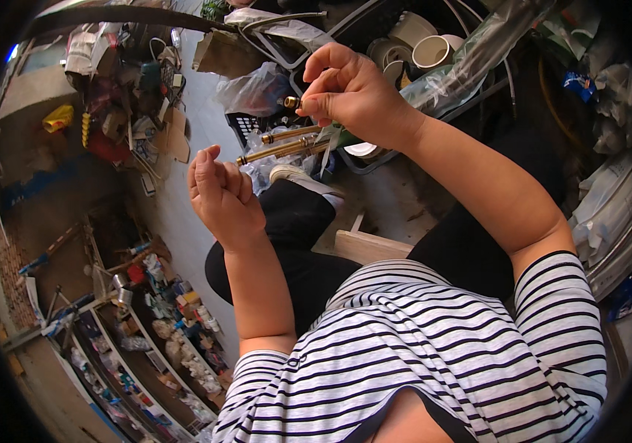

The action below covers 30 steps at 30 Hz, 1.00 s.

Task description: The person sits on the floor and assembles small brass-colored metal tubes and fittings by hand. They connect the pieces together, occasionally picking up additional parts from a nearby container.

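My right hand (pixel 356 96) is raised over the crate, its thumb and fingers pinched on a small brass fitting (pixel 292 102) with a dark hole in its end. Lower and to the left, my left hand (pixel 220 193) is closed with its fingers curled in; whatever may be inside is hidden. Between the two hands lie several brass rods (pixel 279 150) with wider ends, over clear plastic wrapping. The left hand is near the tip of the closest rod but apart from it.
White cups (pixel 432 52) sit in a dark crate beyond my right hand. A long plastic-wrapped bundle (pixel 471 70) slants across it. A wooden stool (pixel 371 247) shows between my legs. Shelves of small parts (pixel 146 347) stand at lower left, with piled clutter (pixel 120 96) at upper left.
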### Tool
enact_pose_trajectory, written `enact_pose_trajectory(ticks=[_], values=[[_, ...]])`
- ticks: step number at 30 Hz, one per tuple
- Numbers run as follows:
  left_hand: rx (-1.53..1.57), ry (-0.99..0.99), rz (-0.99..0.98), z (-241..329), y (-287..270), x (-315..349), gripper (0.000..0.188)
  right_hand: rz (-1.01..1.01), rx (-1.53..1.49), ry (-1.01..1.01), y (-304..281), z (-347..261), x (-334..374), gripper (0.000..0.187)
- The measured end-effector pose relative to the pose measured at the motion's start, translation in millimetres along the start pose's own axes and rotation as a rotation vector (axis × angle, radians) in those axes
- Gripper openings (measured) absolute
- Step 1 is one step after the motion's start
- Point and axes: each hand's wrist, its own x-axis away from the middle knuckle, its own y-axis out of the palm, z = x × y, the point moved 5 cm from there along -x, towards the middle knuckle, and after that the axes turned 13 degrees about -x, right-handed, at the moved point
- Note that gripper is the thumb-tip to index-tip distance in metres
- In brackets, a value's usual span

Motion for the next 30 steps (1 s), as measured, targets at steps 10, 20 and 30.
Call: enact_pose_trajectory(ticks=[10,20,30], values=[[-0.133,-0.419,-0.141,-61.8,-7.3,30.4,0.023,-0.019,0.008,-0.018,-0.7,2.0,-2.5,0.021],[-0.393,0.001,-0.183,-59.8,9.4,20.0,0.032,-0.098,0.058,-0.034,3.2,1.6,-1.5,0.017],[-0.16,0.138,-0.177,-69.3,32.6,11.0,0.027,-0.261,0.6,-0.308,19.3,-4.5,5.1,0.015]])
